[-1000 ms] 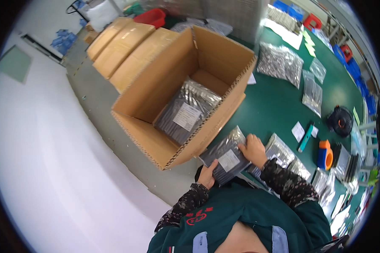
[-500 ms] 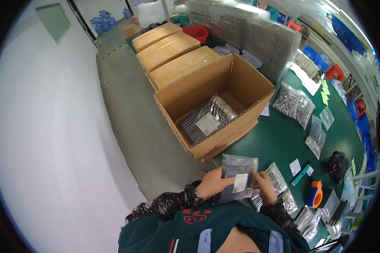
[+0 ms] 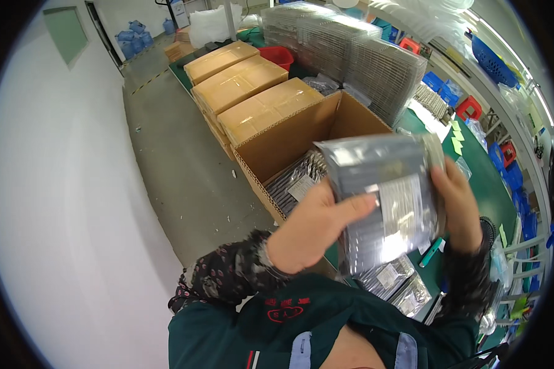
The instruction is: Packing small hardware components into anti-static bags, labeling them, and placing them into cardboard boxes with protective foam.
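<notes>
A clear plastic bag of dark, rod-like parts (image 3: pixel 369 166) with a white label is held up in front of me. My left hand (image 3: pixel 314 227) grips its left edge, thumb lying across the front by the label. Round the right edge of the bag closes my right hand (image 3: pixel 458 197), slightly blurred. Behind the bag stands an open cardboard box (image 3: pixel 283 138), its right part hidden. Inside that box lies another labelled bag of similar parts (image 3: pixel 295 181). Below the held bag, more labelled bags (image 3: pixel 391 280) rest on the green table.
Several taped cartons (image 3: pixel 246 80) stand beyond the open box, near a red bin (image 3: pixel 277 56). Stacked clear trays (image 3: pixel 381 74) line the far side of the green table (image 3: pixel 489 175). A teal cutter (image 3: pixel 431 253) lies at the right. A white wall (image 3: pixel 61 197) runs along the left.
Both hands have lifted the bag up and toward the right, closer to the head. It now hides part of the open box and the table behind it.
</notes>
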Action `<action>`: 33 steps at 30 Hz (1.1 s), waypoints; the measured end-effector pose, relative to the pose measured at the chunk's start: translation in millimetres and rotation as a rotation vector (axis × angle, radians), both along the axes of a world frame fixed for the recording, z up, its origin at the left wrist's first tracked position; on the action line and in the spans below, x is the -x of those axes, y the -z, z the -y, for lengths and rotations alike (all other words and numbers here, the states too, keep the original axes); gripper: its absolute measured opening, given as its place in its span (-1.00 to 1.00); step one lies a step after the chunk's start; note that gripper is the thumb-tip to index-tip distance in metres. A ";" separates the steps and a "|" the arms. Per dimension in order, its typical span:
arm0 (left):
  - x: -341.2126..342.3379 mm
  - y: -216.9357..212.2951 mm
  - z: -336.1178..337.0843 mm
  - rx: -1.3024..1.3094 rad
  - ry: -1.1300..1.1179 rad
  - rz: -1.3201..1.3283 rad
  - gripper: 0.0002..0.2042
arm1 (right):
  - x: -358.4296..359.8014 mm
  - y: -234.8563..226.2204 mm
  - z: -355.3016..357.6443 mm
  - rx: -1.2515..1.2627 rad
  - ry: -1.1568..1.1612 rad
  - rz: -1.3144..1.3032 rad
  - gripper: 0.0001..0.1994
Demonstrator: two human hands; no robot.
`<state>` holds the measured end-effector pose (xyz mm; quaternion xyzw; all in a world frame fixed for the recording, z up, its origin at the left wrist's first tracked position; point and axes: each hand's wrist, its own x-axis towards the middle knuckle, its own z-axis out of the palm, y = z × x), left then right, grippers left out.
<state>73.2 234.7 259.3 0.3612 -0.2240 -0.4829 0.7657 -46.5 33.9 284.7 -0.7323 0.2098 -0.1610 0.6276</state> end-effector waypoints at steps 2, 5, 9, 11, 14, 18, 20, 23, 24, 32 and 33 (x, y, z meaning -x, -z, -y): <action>-19.4 -6.2 -3.1 -0.044 -0.021 -0.086 -0.66 | -41.3 -22.1 8.3 0.106 -0.049 -0.083 -0.61; -39.9 5.3 -5.7 -0.019 -0.067 -0.245 -0.66 | -108.5 -26.4 24.6 0.349 -0.215 -0.371 -0.55; -57.9 41.4 -0.5 0.031 -0.186 -0.613 -0.74 | -177.9 18.6 45.9 0.607 -0.416 -0.673 -0.48; -62.1 48.7 -2.0 -0.026 -0.237 -0.659 -0.69 | -194.1 28.2 29.3 0.685 -0.505 -0.818 -0.39; -66.6 54.7 -2.5 -0.019 -0.266 -0.705 -0.60 | -204.3 70.0 31.1 0.490 -0.513 -0.884 -0.30; -55.3 36.9 -4.5 -0.034 -0.314 -0.657 -0.52 | -198.1 108.7 52.2 0.274 -0.476 -0.967 -0.28; -53.8 17.7 -15.0 -0.004 -0.353 -0.320 -0.32 | -200.5 97.8 37.9 0.382 -0.509 -1.054 -0.29; -60.1 -8.8 -52.6 0.117 -0.935 0.327 -0.20 | -205.2 114.5 20.1 0.573 -0.611 -1.108 -0.35; -71.8 -4.5 -50.9 0.164 -1.046 0.430 -0.26 | -194.7 128.6 33.3 0.529 -0.605 -1.040 -0.34; -84.2 55.8 -80.7 -0.030 -1.148 0.435 -0.61 | -189.0 113.9 12.4 1.013 -0.771 -0.906 -0.43; -85.9 64.2 -76.6 -0.072 -1.172 0.455 -0.65 | -186.4 96.3 8.9 1.190 -0.939 -0.900 -0.48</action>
